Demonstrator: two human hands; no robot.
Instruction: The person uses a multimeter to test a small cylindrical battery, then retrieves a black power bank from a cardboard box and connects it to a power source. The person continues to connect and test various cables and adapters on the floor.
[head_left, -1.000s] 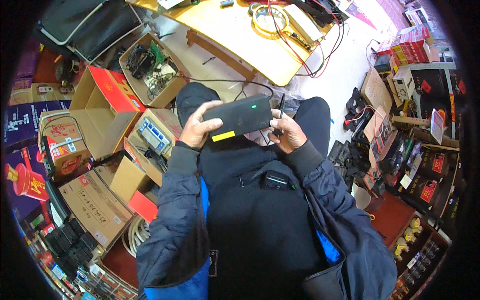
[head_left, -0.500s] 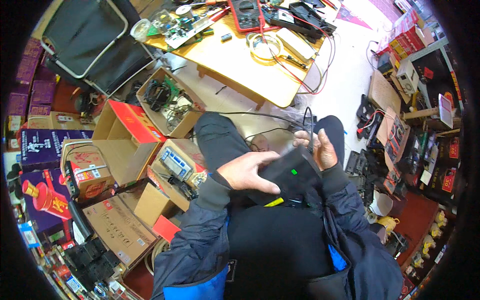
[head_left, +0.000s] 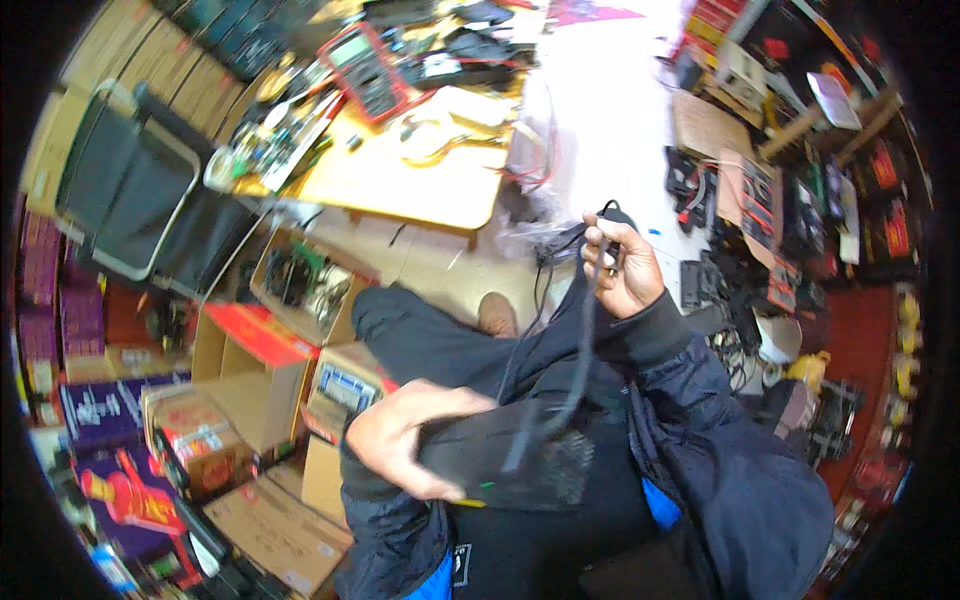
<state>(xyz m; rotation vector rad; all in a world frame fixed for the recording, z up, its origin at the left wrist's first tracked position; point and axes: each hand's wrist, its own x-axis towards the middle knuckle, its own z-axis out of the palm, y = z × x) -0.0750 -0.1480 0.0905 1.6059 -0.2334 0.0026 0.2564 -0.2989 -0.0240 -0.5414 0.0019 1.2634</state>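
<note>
My left hand point(head_left: 405, 440) is wrapped around one end of a black box-shaped device point(head_left: 550, 470) over my lap. The device has a vented end, a small green mark and a yellow strip low on its side; motion blurs it. A black cable point(head_left: 586, 350) runs up from the device to my right hand point(head_left: 628, 268), raised above my right thigh. There the fingers are closed on the cable, part of which loops above them. What else may be inside that grip is hidden.
Ahead stands a wooden table point(head_left: 400, 190) with a red multimeter point(head_left: 365, 72), tape rolls and loose parts. Cardboard boxes point(head_left: 270, 530) crowd my left beside a black folding chair point(head_left: 135, 190). On my right are shelves and piled tools, with cables point(head_left: 735, 355) on the floor.
My right hand has moved off the device, up and away, drawing the cable with it. The left hand has lowered the device toward me. The view has shifted too.
</note>
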